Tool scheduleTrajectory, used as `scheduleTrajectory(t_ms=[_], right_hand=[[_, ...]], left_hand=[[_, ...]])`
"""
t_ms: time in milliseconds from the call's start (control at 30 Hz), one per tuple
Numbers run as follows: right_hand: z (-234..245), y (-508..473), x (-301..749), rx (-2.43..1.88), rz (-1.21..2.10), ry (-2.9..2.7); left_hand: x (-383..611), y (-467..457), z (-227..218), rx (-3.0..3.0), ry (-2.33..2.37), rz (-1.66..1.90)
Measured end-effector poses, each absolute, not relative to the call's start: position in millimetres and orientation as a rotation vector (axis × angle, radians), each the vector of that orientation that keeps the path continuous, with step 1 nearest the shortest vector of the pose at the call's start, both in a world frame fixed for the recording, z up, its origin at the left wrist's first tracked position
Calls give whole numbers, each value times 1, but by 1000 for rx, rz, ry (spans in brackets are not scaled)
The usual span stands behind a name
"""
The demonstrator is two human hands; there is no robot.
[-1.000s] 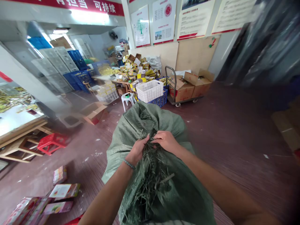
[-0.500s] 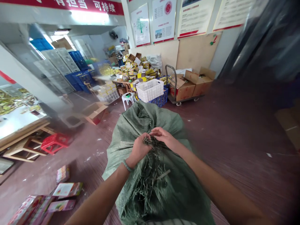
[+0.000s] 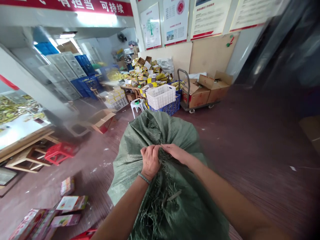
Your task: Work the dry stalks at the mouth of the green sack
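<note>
A big green woven sack (image 3: 175,133) stands in front of me, its mouth frayed into loose green strands (image 3: 160,196). My left hand (image 3: 150,160), with a bead bracelet on the wrist, is closed in a fist on the sack's gathered edge. My right hand (image 3: 176,152) lies just to its right, fingers curled over the same bunched strands and touching the left hand.
Flat printed cartons (image 3: 71,202) lie on the floor at lower left. A red stool (image 3: 58,152) and wooden table (image 3: 22,143) stand left. Behind the sack are a white stool (image 3: 137,106), stacked white and blue crates (image 3: 162,98) and a trolley with cardboard boxes (image 3: 202,91).
Both hands have shifted slightly lower and closer together on the sack's mouth; the left hand has turned so its back faces me and gripped tighter.
</note>
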State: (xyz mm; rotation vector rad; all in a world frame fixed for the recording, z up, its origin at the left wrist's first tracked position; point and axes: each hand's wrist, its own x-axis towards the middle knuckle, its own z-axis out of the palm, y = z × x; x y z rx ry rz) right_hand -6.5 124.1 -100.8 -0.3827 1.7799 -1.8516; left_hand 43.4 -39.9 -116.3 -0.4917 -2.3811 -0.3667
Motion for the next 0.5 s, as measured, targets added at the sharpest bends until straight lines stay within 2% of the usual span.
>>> scheduleTrajectory(t_ms=[100,233,333,400,500], right_hand=[[-97,120,-5,-397,-1832,1799],[-96,114,14,-495,-1855,2460],[-94,114,26,-928,-1456,3032],[-93,116,24,-1114,-1205,3126],[-96,118,12,-1001,-1329,2972]], left_hand=[[50,-40,-118,-338,-2333,-411],[56,-44,-115,-271,-2387,-374],[59,-47,-113,-353,-2490,-347],[60,-46,-113,-378,-2534,-366],[57,-40,-114,-393,-2587,-397]])
